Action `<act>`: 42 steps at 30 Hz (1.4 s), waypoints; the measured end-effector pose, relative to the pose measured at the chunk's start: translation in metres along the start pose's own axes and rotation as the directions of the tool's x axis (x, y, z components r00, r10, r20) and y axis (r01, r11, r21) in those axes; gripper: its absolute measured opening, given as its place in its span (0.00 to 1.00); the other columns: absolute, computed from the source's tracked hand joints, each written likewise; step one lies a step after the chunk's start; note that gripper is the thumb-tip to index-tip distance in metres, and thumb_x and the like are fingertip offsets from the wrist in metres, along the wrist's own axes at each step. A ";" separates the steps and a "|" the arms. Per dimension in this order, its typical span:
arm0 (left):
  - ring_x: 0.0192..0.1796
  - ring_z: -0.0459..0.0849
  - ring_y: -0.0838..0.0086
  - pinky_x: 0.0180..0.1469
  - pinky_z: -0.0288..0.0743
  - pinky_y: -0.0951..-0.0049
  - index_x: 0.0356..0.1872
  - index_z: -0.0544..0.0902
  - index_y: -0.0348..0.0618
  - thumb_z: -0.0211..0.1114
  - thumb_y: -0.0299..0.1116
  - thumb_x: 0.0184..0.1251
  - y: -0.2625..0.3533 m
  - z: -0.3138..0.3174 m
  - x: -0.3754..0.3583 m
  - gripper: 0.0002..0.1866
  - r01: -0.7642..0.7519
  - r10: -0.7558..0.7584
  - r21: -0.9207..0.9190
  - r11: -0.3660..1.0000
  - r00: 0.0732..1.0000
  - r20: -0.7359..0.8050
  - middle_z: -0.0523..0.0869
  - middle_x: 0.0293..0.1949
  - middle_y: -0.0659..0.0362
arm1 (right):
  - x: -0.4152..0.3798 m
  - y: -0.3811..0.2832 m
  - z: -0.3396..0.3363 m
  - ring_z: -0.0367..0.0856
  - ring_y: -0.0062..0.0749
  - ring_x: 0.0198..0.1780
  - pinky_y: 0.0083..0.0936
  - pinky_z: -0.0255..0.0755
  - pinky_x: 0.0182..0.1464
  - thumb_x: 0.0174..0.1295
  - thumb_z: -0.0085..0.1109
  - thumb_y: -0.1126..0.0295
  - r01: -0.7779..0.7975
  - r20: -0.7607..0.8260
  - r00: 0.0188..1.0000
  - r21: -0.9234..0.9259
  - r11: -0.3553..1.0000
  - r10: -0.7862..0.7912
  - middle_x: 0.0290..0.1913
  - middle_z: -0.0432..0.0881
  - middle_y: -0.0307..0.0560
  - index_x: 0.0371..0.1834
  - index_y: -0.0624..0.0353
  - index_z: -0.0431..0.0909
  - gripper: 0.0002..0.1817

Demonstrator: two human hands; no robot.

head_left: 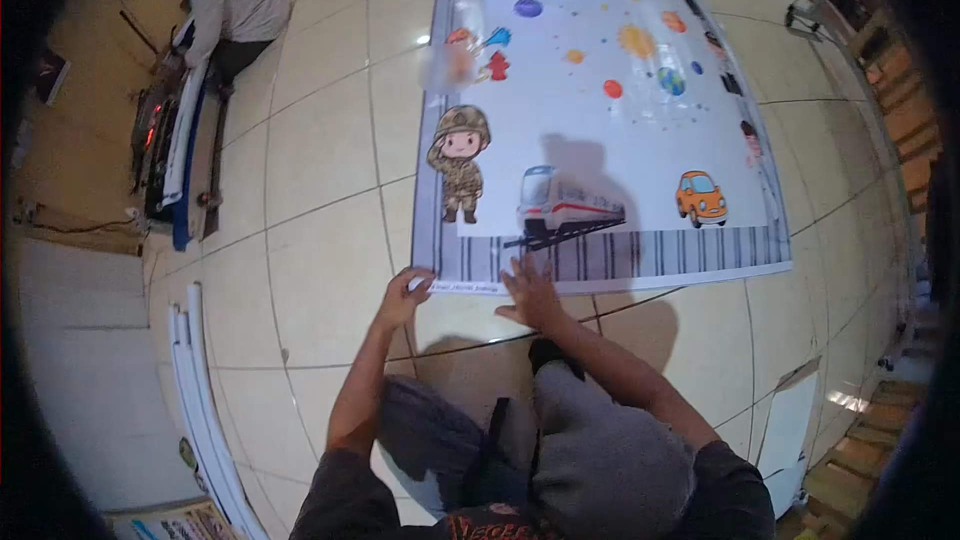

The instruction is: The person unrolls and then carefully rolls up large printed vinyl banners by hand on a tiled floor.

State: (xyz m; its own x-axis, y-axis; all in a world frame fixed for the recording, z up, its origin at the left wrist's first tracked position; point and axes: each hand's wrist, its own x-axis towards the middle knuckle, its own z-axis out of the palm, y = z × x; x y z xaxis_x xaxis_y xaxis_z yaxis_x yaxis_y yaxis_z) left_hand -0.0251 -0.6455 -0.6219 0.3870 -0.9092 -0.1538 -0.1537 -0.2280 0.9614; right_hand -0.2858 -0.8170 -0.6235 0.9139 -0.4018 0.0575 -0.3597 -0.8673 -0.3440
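**A:** I'm watching the feed from here. Where's the poster?

**B:** I have the poster lying on the tiled floor, reaching from mid-view out toward 1 o'clock.

**A:** How does the left hand look?

**B:** I see the left hand at 8 o'clock from centre, nearly closed, thumb and fingers pinching the poster's near left corner.

**A:** And the right?

**B:** I have the right hand at 5 o'clock, open with its fingers spread, the tips resting on the near edge without gripping.

**A:** What's printed close by?

**B:** I see a soldier toward 1 o'clock from the left hand. From the right hand, a train is between 12 and 1, an orange car at 2.

**A:** Anything farther out?

**B:** I get long white tubes at 8 o'clock, a long machine between 9 and 10, and another person bending near it between 10 and 11.
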 end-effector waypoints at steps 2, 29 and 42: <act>0.57 0.76 0.70 0.59 0.72 0.70 0.55 0.78 0.40 0.60 0.17 0.60 0.056 -0.014 -0.003 0.20 0.018 -0.037 0.150 0.989 0.992 0.124 0.79 0.54 0.56 | 0.001 0.000 -0.003 0.60 0.58 0.68 0.70 0.49 0.64 0.52 0.62 0.41 0.007 -0.048 0.999 -0.011 1.000 -0.008 0.67 0.65 0.56 0.62 0.59 0.71 0.40; 0.37 0.74 0.82 0.43 0.69 0.78 0.37 0.80 0.42 0.56 0.39 0.74 0.031 -0.047 0.101 0.12 0.148 -0.037 0.128 0.981 0.785 -0.618 0.78 0.31 0.66 | -0.364 0.538 -0.251 0.70 0.17 0.25 0.16 0.63 0.26 0.66 0.59 0.63 -0.694 0.424 0.379 0.718 -0.050 0.823 0.25 0.75 0.35 0.36 0.62 0.80 0.12; 0.52 0.84 0.53 0.53 0.78 0.61 0.44 0.81 0.35 0.62 0.35 0.53 0.057 -0.048 0.207 0.19 0.798 -0.300 0.594 0.106 0.595 -0.746 0.84 0.44 0.39 | -0.316 0.657 -0.195 0.81 0.54 0.42 0.45 0.76 0.43 0.52 0.63 0.49 -0.790 -0.042 0.537 -0.373 0.486 0.842 0.43 0.81 0.61 0.48 0.69 0.74 0.32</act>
State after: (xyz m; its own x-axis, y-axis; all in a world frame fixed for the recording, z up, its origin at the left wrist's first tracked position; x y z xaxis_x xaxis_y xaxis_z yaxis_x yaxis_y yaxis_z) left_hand 0.0896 -0.8298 -0.5882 0.9543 -0.2129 -0.2097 -0.2475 -0.9563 -0.1556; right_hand -0.8473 -1.3172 -0.6844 0.1803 -0.9588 -0.2196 -0.9673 -0.2133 0.1370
